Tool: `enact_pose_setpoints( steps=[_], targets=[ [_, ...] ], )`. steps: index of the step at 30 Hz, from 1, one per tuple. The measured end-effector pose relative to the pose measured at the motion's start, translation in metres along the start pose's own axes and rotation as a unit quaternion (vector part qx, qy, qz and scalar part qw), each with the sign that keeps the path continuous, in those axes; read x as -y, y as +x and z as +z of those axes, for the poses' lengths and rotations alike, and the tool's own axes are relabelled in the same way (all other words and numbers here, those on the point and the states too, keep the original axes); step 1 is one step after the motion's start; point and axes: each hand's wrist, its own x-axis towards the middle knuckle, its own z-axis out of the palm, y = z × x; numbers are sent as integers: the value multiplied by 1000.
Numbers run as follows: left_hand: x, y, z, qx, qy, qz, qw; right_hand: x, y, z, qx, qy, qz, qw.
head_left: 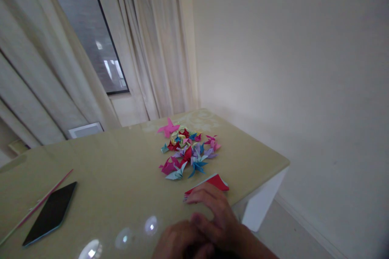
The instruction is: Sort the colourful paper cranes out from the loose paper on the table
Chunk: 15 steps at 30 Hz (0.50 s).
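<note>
A folded red paper [216, 182] lies on the yellowish table [121, 170] near its right edge. My right hand [215, 214] rests over the paper's near end, its fingers laid flat and pressing down on it. Low in the view, my left hand [179, 243] lies beside the right one and touches it, its fingers curled under and partly cut off by the frame's bottom edge. Just beyond the red paper sits a pile of several folded paper flowers [188, 149] in pink, blue, purple, red and yellow.
A dark phone [51, 212] lies face up on the table's left, with a thin pink stick [39, 204] beside it. Curtains [146, 40] and a window [91, 32] stand behind the table. The table's corner [285, 164] drops to the floor at the right.
</note>
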Motion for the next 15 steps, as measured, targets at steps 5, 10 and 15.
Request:
enact_pose_setpoints(
  steps=[5,10,15],
  targets=[
    [2,53,0,-56,158,-7,986,-38,4,-65,58,-172,72,981],
    [12,78,27,60,253,-71,963,-67,-12,-66,142,-210,131,959],
    [14,71,45,77,318,-59,943,-76,-19,-54,132,-221,149,955]
  ],
)
